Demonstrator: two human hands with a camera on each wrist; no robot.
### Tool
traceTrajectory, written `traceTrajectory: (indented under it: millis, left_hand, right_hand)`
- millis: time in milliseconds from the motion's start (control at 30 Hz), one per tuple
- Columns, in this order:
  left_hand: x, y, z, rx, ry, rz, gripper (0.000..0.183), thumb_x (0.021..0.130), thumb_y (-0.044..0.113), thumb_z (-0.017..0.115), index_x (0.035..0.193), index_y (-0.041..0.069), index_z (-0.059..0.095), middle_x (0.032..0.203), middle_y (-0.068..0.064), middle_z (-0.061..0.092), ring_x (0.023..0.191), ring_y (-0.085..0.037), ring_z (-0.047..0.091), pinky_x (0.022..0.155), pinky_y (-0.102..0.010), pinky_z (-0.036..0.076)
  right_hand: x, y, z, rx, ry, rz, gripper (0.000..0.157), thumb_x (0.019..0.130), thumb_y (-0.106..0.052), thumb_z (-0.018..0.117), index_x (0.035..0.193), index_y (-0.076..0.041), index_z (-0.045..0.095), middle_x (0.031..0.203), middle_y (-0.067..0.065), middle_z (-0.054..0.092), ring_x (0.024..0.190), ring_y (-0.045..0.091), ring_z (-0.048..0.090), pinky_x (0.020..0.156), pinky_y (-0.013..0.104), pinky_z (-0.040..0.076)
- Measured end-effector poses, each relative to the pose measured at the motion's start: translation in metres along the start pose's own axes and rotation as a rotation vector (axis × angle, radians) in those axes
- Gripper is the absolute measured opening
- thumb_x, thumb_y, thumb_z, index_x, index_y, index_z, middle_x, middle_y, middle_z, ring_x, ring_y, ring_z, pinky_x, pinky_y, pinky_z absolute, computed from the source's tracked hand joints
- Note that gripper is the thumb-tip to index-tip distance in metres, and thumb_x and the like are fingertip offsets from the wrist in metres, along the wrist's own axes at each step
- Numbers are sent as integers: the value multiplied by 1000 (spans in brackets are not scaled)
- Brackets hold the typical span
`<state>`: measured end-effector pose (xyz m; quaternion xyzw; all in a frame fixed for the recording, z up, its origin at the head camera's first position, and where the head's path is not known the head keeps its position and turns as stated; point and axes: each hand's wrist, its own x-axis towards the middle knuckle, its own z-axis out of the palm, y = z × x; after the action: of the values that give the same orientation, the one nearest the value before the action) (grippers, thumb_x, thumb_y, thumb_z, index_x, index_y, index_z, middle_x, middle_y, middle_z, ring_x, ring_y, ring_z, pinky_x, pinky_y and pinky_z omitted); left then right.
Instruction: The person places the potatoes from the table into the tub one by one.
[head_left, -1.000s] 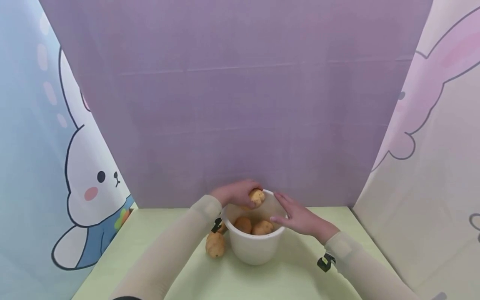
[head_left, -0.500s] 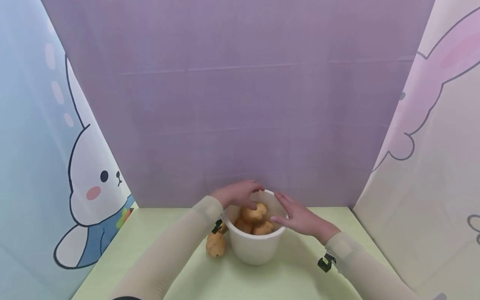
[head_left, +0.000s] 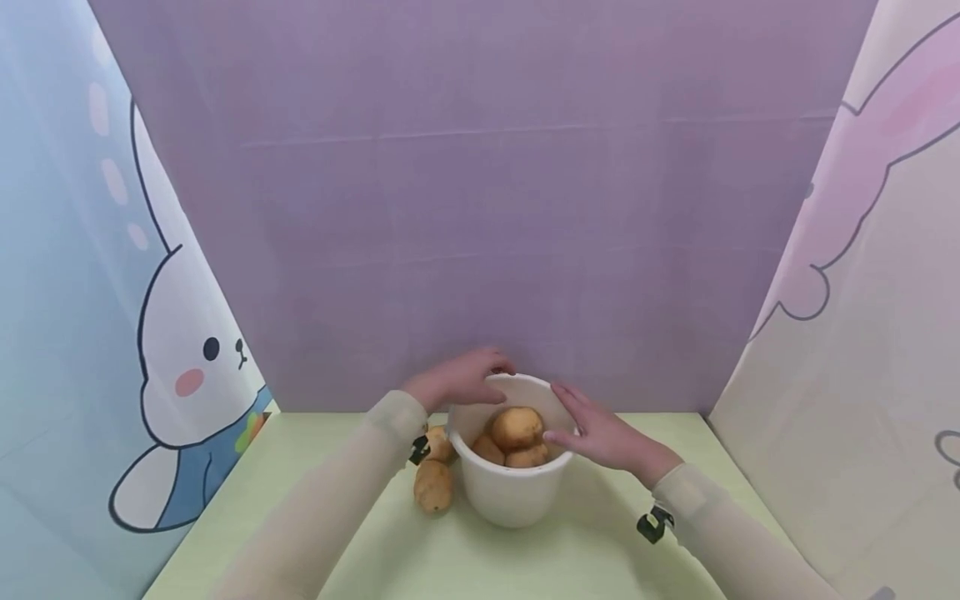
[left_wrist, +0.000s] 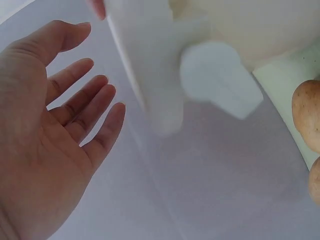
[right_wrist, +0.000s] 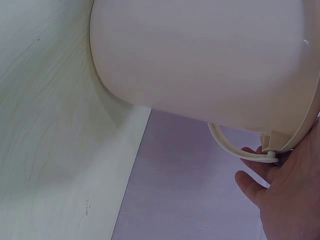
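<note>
A white bucket (head_left: 512, 498) stands upright on the table with three potatoes inside; the topmost potato (head_left: 517, 427) lies over the other two. My right hand (head_left: 606, 435) grips the bucket's rim on the right side, thumb over the inner edge. In the right wrist view, its fingers (right_wrist: 250, 187) show outside, beside the bucket's handle (right_wrist: 232, 148). My left hand (head_left: 461, 382) is above the rim's far left side, holding nothing, and its fingers are loosely bent in the left wrist view. Outside the bucket on the left lie two potatoes, the nearer potato (head_left: 433, 487) in front.
The pale green table (head_left: 600, 554) carries the bucket. A purple backdrop (head_left: 480, 250) rises close behind it. Side panels with cartoon rabbits flank the table, a blue panel (head_left: 52, 333) on the left and a cream panel (head_left: 870, 400) on the right.
My left hand has lowered a potato into the bucket and let it go, then drawn back up and to the left. The right hand has stayed at the rim.
</note>
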<state>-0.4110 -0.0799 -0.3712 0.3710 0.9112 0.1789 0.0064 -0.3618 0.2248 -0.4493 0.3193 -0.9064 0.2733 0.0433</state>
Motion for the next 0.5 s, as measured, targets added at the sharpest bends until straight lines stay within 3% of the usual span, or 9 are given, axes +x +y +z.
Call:
traceTrajectory:
  millis: [267,500]
  left_hand:
    - [-36,-17,-10,-77,138,81,36,103,15,75,138,4,70,137,-14,69,128,-31,67,108,-47,56]
    - [-80,-41,0,-157,253,38,24,104,12,76,125,4,73,127,-10,69,119,-29,68,100,-46,60]
  right_hand:
    - [0,3,0,0,7,1,98,106,-58,66,174,-2,25,178,24,29,159,50,35,122,71,36]
    - [0,7,1,15,3,3,97,106,-58,66,175,-4,24,179,22,26,160,50,33,122,71,35]
